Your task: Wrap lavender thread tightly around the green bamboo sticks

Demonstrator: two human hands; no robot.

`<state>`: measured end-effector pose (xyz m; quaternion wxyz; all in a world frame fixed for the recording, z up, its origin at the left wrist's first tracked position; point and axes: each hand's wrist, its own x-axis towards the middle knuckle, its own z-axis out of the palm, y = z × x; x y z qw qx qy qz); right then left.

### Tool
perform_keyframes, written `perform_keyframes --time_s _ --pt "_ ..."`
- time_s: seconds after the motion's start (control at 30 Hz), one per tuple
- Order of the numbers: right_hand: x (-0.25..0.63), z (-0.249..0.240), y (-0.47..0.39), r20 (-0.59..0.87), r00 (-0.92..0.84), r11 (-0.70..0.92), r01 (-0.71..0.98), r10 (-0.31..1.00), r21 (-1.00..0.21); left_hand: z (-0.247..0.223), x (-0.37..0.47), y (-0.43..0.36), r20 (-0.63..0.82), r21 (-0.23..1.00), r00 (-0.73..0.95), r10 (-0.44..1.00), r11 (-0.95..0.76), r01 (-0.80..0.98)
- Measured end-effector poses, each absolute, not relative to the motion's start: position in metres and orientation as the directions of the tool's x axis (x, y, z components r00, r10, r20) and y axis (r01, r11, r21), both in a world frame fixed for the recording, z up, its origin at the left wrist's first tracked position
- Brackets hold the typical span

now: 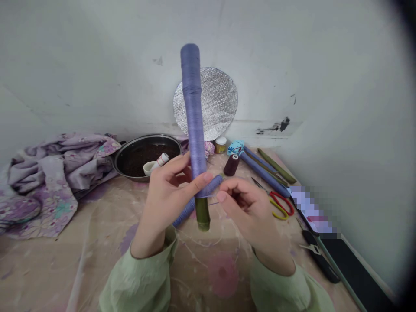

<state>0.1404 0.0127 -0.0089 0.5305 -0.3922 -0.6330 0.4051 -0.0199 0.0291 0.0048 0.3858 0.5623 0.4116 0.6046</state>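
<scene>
My left hand point(173, 186) is closed round the lower part of a bamboo stick point(195, 117), held nearly upright over the table. Purple-blue thread covers most of the stick in tight turns; only the bottom end shows bare green. Just right of that wrapped edge, my right hand point(245, 206) has thumb and forefinger pinched together, and a fine purple thread point(211, 196) runs from the stick toward it. Behind the stick, partly hidden, lies another purple-wrapped piece point(185, 212).
A dark pan point(118, 162) with a small white cup point(148, 168) stands behind left, beside bunched floral cloth point(58, 173). Rightward are a dark thread cone point(231, 165), scissors point(281, 203), a wrapped stick point(266, 174), a phone point(310, 210) and a black-handled cutter point(320, 258). A silver disc point(219, 104) leans on the wall.
</scene>
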Motion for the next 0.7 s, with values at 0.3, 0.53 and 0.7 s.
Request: perform_keyframes --time_s 0.3,0.53,0.7 --pt "0.141 -0.008 0.011 0.371 -0.121 0.380 0.064 0.921 -0.923 -0.003 -0.025 0.037 0.360 0.922 -0.030 0.932 -0.361 -0.138" --pt "0.141 -0.009 0.006 0.405 -0.149 0.412 0.020 0.902 -0.911 0.003 -0.022 0.035 0.243 0.923 0.139 0.960 -0.184 -0.339" --pt "0.140 -0.009 0.005 0.406 -0.165 0.411 -0.004 0.899 -0.912 0.008 -0.020 0.034 0.199 0.906 0.174 0.964 -0.113 -0.408"
